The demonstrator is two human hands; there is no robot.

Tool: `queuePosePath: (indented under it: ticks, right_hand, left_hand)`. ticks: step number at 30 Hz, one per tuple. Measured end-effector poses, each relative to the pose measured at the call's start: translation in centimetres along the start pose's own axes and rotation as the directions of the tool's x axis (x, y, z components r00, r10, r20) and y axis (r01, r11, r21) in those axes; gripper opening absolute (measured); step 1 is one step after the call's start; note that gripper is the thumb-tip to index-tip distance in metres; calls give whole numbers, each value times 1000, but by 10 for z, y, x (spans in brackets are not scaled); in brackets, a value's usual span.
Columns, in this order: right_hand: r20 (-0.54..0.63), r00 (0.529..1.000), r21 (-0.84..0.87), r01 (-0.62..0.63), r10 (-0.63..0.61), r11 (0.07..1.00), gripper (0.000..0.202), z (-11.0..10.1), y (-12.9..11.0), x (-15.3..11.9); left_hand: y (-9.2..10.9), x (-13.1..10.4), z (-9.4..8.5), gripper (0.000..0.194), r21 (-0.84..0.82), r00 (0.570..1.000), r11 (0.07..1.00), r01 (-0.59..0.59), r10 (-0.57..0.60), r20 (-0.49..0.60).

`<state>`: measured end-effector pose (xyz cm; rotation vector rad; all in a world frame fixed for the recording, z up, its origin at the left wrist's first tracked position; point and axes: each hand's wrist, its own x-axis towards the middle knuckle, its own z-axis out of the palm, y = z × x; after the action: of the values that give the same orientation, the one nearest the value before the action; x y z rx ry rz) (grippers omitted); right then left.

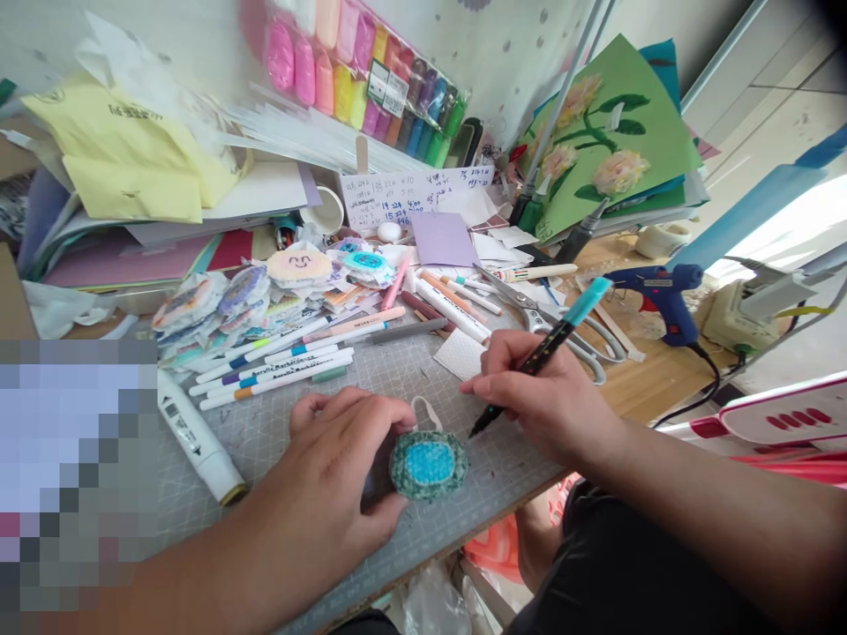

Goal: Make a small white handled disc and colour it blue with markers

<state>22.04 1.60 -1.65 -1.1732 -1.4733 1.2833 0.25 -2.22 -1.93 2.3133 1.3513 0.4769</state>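
Observation:
My left hand grips a small oval piece from its left side, near the front edge of the grey cutting mat. The piece has a bright blue centre, a dark green speckled border and a white loop at its top. In my right hand is a black dotted marker with a turquoise end pointing up. Its dark tip points down, just right of the oval piece and apart from it. Fingers and thumb are closed round the marker's barrel.
Several white markers and padded paper pieces lie behind my left hand. Scissors rest behind my right hand. A blue glue gun stands at the right, its cable trailing down. A thick marker lies at the left.

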Motion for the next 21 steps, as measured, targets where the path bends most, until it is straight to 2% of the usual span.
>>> queuePosePath:
  ticks: [5, 7, 9, 11, 13, 15, 17, 21]
  right_hand:
    - [-184, 980, 134, 100, -75, 986, 24, -13, -2, -3]
    - [-211, 973, 175, 135, -97, 975, 23, -19, -8, -6]
    - [-224, 966, 211, 176, -128, 961, 20, -26, -15, -13]
    - [-240, 956, 272, 231, -167, 934, 15, -37, -24, -21]
    - [-235, 954, 354, 262, -186, 898, 12, -48, -33, -31]
    - [-229, 954, 422, 274, -191, 864, 17, -60, -42, -41]
    - [-237, 954, 463, 276, -182, 843, 22, -71, -49, -50]
    - [-329, 932, 451, 296, -151, 842, 15, -90, -57, -63]
  left_hand:
    - [-1, 7, -10, 35, 94, 993, 995, 37, -47, 105]
    - [0, 9, -18, 49, 102, 984, 992, 72, -87, 158]
    - [2, 9, -29, 65, 121, 982, 989, 85, -104, 159]
    - [5, 3, -42, 62, 160, 988, 983, 89, -107, 110]
    - [6, -10, -55, 41, 186, 990, 973, 135, -139, 6]
    - [6, -28, -66, 21, 187, 970, 956, 226, -204, -129]
    - [5, -49, -72, 17, 190, 935, 930, 316, -270, -230]
    - [5, -89, -70, 17, 209, 887, 885, 416, -344, -308]
